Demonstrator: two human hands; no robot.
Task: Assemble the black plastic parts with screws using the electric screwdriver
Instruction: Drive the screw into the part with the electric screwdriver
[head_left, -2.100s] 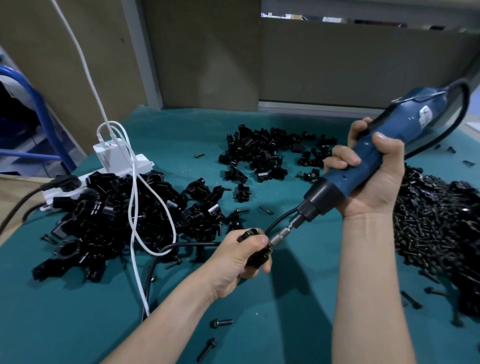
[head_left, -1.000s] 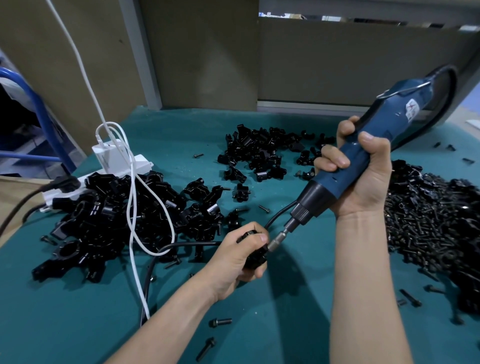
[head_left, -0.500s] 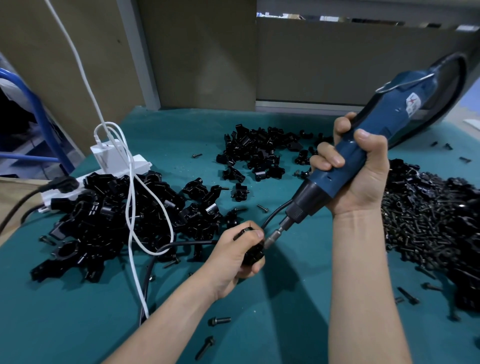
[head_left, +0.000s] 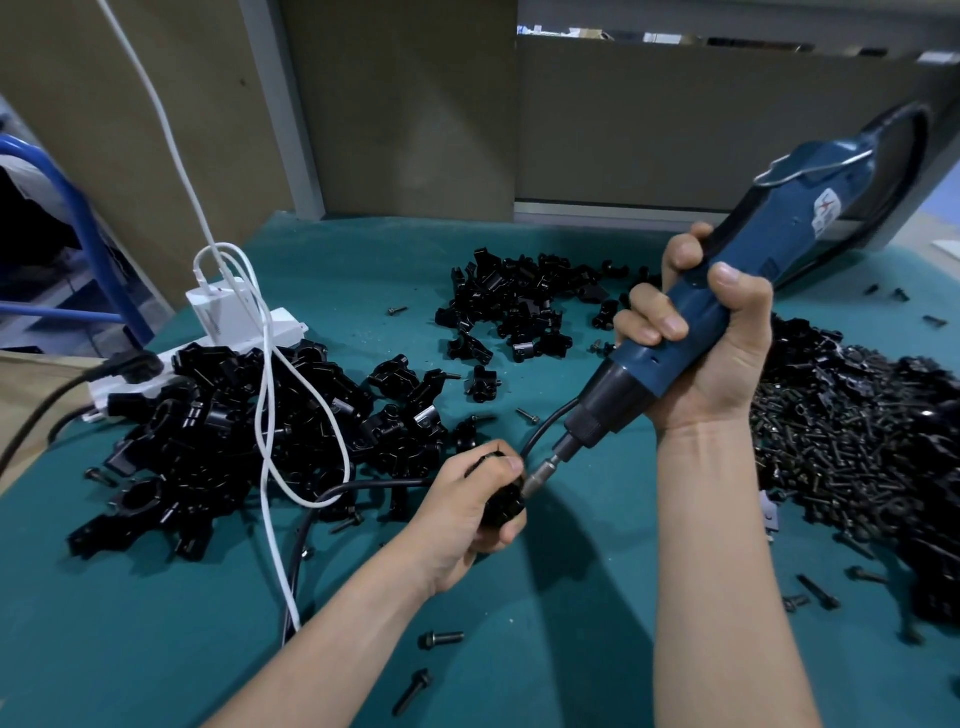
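My left hand (head_left: 470, 512) grips a small black plastic part (head_left: 503, 503) just above the green table, fingers curled round it so most of it is hidden. My right hand (head_left: 711, 353) grips the blue electric screwdriver (head_left: 779, 244), tilted down to the left. Its silver bit (head_left: 540, 475) meets the part at my left fingertips. A heap of black screws (head_left: 852, 447) lies at the right. Piles of black parts lie at the left (head_left: 228, 447) and at the centre back (head_left: 519, 306).
A white power strip with a charger (head_left: 228, 317) sits at the left, white cables looping over the left pile. The screwdriver's black cord (head_left: 363, 486) runs across the table under my left hand. Loose screws (head_left: 439, 638) lie near the front edge. A wall panel stands behind.
The screwdriver and my right hand have shifted slightly left and tilted steeper. The bit stays on the part in my left hand, which has barely moved.
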